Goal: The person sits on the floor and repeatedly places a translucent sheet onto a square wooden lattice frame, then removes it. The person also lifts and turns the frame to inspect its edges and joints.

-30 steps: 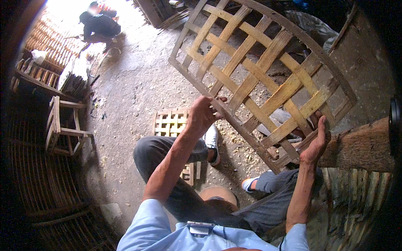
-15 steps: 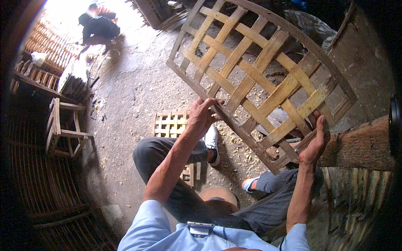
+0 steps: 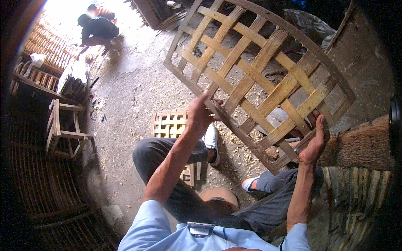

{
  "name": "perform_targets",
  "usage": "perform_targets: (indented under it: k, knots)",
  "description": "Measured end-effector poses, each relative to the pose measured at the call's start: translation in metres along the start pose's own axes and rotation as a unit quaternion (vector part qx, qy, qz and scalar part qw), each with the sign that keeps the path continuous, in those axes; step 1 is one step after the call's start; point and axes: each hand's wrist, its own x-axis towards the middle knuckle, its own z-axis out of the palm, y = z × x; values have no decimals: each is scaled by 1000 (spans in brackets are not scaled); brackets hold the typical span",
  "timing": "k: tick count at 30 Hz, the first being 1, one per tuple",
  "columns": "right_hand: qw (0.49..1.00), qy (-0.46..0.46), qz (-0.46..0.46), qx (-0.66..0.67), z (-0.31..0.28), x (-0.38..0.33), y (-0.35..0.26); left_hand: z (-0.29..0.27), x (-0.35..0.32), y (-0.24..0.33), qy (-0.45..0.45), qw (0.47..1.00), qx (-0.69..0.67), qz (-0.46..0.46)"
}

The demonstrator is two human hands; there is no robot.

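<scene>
I am seated, holding a large woven bamboo lattice panel (image 3: 255,75) tilted up in front of me. My left hand (image 3: 200,113) grips its lower left frame edge. My right hand (image 3: 315,140) holds the lower right corner of the frame, thumb up along the edge. The panel has wide flat strips crossed in an open weave inside a curved wooden rim. My knees and white shoes (image 3: 211,142) are below it.
A smaller lattice piece (image 3: 171,125) lies on the dirt floor under my left leg. A small wooden stool (image 3: 63,127) stands at left beside stacked woven panels (image 3: 37,188). A thick log (image 3: 360,144) is at right. Another person (image 3: 98,27) crouches at the far top left.
The panel has shifted slightly in my hands, its left edge turning a little; my left hand has slid along the frame edge. My right hand stays at the corner.
</scene>
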Motion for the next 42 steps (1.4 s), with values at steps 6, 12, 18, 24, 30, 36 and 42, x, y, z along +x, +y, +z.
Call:
perform_targets:
  k: [6, 12, 18, 24, 30, 36, 42]
  knots:
    - [1000, -9, 3, -3, -2, 1, 0, -3, 0, -5, -15, 991, 123, 58]
    - [999, -29, 14, 0, -5, 1, 4, -3, -1, -3, -33, 999, -40, 6]
    - [999, -11, 32, 21, -2, 0, 3, -21, 12, -7, -44, 999, 14, 6]
    - [999, 3, 26, 26, -4, 3, 7, 3, -1, -10, -46, 995, 86, -6]
    - [998, -43, 55, 8, -1, 1, 3, -9, 6, -18, -48, 999, -12, -22]
    - [999, -25, 46, 10, 1, 0, 3, 5, -2, -21, -31, 996, 73, 39]
    - [997, -5, 63, 48, -1, 2, 4, -11, 5, -19, -58, 987, 118, 92]
